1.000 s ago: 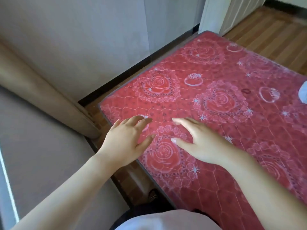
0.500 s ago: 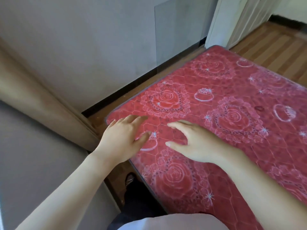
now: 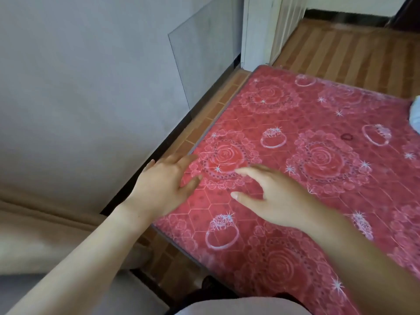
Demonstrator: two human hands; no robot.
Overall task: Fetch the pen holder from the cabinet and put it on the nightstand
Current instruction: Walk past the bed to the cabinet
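No pen holder, cabinet or nightstand shows in the head view. My left hand (image 3: pixel 164 186) hovers over the left edge of a red mattress (image 3: pixel 318 178) printed with roses and rings, fingers apart and holding nothing. My right hand (image 3: pixel 275 196) is just to its right above the mattress, fingers spread and curled a little, also without anything in it. Both forearms reach in from the bottom of the frame.
A grey wall (image 3: pixel 79 98) runs along the left, with a clear glass pane (image 3: pixel 204 57) leaning on it. A strip of wooden floor (image 3: pixel 218 103) separates wall and mattress. A white door frame (image 3: pixel 256 30) stands beyond, with striped wooden floor (image 3: pixel 352 51) behind. A beige padded ledge (image 3: pixel 34 235) lies lower left.
The view has lifted and swung forward, showing more of the door frame and far floor. Both hands stay spread over the mattress corner, shifted slightly along it.
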